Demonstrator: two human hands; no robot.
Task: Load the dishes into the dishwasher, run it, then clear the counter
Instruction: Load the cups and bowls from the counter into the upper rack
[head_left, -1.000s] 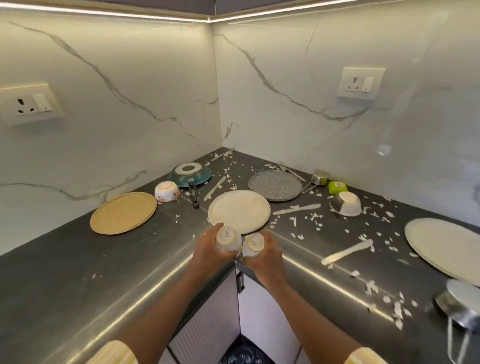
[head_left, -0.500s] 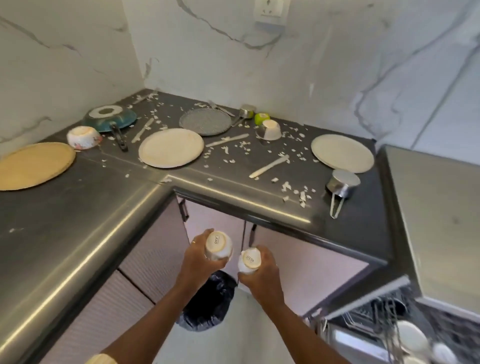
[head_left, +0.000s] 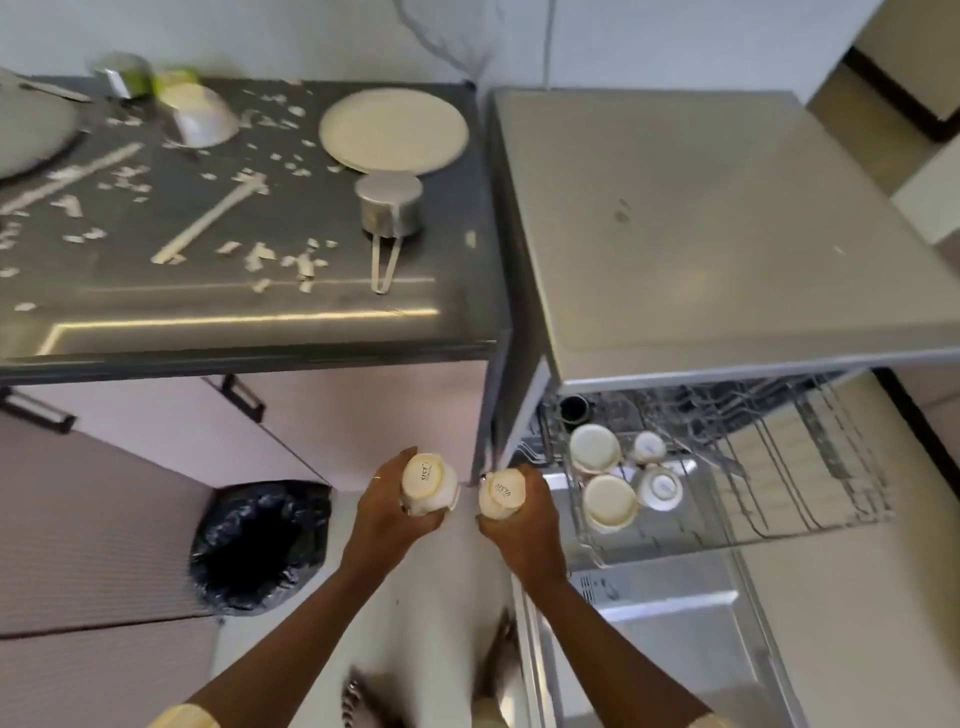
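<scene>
Head view: loading step in hand. The left hand (head_left: 395, 514) and right hand (head_left: 524, 527) each carry one upturned white cup, left cup (head_left: 428, 483) and right cup (head_left: 501, 493), with fingers curled round the walls, held low just left of the pulled-out dishwasher rack (head_left: 753, 467), where other cups (head_left: 595, 449) sit base-up. Next move, as judged: swing both to the right and seat them base-up in free rack spaces; a plate (head_left: 393, 130) and a steel pot (head_left: 389, 205) lie on the bench (head_left: 260, 291), yet to load. Each held base bears a small printed mark, too blurred to read reliably.
</scene>
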